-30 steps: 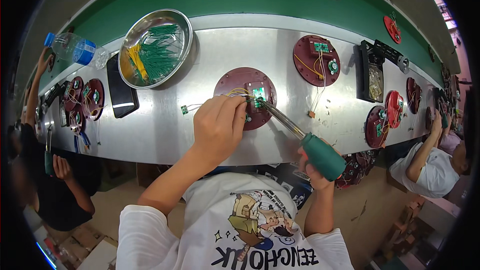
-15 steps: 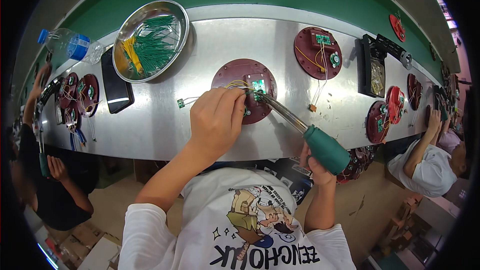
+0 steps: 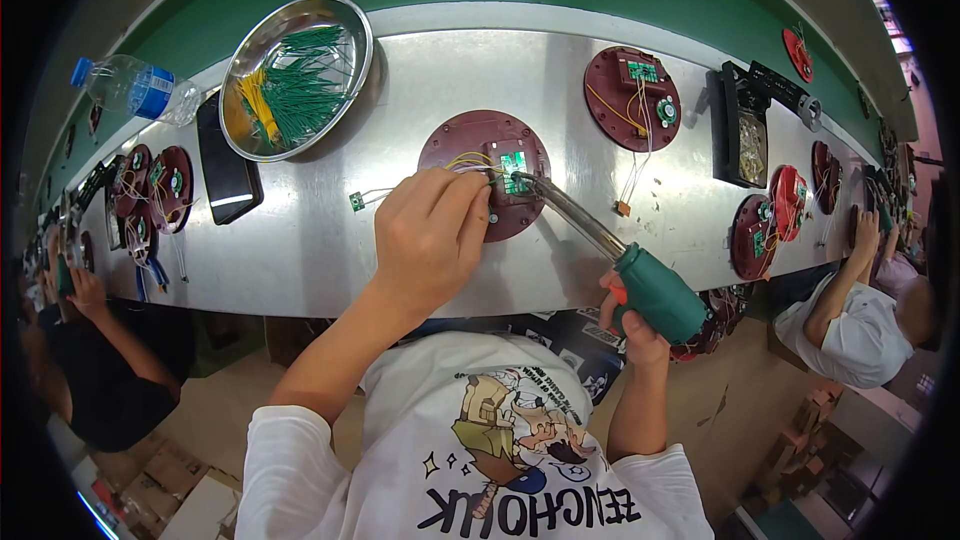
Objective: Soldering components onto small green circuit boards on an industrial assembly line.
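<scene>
A round dark red housing [image 3: 455, 137] lies on the metal bench in front of me. Fixed on it is a small green circuit board [image 3: 513, 166], with thin yellow and white wires [image 3: 466, 160] running leftward from it. My left hand [image 3: 430, 230] is closed in a pinch on the wires beside the board; its fingertips partly hide them. A little board [image 3: 356, 202] on wire ends lies to the left of that hand. My right hand [image 3: 642, 340] grips a green-handled soldering iron [image 3: 655, 290] from below, its bent tip at the right part of the circuit board.
A steel bowl [image 3: 228, 110] of green and yellow wires stands at the far left, near a dark phone-like slab [image 3: 232, 195] and a plastic bottle [image 3: 130, 88]. Another wired housing [image 3: 606, 90] and a black holder [image 3: 738, 145] lie right. Co-workers sit at both sides.
The iron's tip has shifted slightly up and right on the board, and a red spot shows by my right fingers. The co-worker at left has lowered a raised arm. My left hand keeps its pinch.
</scene>
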{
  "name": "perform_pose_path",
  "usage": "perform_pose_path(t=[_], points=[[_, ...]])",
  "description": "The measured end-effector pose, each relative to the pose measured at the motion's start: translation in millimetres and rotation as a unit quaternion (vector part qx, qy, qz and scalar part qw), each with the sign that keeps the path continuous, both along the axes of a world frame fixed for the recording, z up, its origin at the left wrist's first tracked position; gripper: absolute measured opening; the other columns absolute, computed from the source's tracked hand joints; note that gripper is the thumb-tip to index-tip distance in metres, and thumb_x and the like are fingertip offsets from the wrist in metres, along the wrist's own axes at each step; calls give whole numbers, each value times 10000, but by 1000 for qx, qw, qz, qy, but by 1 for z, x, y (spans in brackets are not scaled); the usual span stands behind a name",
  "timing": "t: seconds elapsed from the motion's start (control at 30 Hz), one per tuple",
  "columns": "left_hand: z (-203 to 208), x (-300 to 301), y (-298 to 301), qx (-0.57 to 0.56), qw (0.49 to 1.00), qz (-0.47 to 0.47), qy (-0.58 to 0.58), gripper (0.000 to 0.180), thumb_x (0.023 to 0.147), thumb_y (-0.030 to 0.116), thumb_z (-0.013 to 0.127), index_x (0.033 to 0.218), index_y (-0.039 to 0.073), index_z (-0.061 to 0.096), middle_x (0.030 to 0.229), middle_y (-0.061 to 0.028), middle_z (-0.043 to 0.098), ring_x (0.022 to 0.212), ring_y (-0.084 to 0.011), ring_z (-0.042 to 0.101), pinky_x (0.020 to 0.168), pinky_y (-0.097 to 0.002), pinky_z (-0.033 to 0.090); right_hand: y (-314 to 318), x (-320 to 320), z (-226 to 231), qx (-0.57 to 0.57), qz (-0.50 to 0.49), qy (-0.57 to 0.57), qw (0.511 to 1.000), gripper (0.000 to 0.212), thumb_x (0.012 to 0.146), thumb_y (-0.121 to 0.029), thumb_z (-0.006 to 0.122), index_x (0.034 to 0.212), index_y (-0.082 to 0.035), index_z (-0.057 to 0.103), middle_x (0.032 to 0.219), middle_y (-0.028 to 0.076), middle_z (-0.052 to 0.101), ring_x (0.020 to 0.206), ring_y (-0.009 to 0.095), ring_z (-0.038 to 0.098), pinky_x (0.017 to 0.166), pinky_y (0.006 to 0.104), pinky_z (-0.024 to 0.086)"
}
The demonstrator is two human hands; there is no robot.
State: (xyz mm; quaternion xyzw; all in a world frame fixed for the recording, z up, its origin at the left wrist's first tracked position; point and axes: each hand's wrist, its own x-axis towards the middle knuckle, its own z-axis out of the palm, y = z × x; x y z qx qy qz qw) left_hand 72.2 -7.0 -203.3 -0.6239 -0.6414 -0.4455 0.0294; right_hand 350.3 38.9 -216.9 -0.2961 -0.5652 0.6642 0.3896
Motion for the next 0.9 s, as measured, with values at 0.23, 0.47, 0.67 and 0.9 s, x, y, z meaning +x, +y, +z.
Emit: perform_pose_path(t=[0.23,0.47,0.67,0.9], points=[[11,-1,-5,114,988,23,97,245,682,-42,745,925,-31,713,830,-94,634,682,-241,562,581,-328,467,-2,6,-4,25,10,-50,998,504,854,-256,743,1147,131,607,981,178,681,548,154,629,536,272,497],[-1,1,2,69,997,-13,43,235,656,-49,732,888,-33,700,748,-89,616,676,-255,563,590,-350,479,-1,2,-1,11,5,-46,999,488,856,-254,741,1134,126,612,958,162,685,553,140,624,544,263,496],[-3,4,4,37,998,-1,52,225,651,-42,731,872,-30,693,739,-90,600,686,-261,571,595,-360,482,2,-2,5,32,13,-47,998,470,845,-236,740,1130,117,618,911,131,684,562,129,620,538,260,496],[-3,4,4,29,998,2,52,233,651,-32,732,881,-29,696,751,-89,605,700,-260,575,605,-362,485,5,1,1,26,17,-38,999,431,835,-204,737,1105,114,627,861,122,670,555,136,620,524,256,495]])
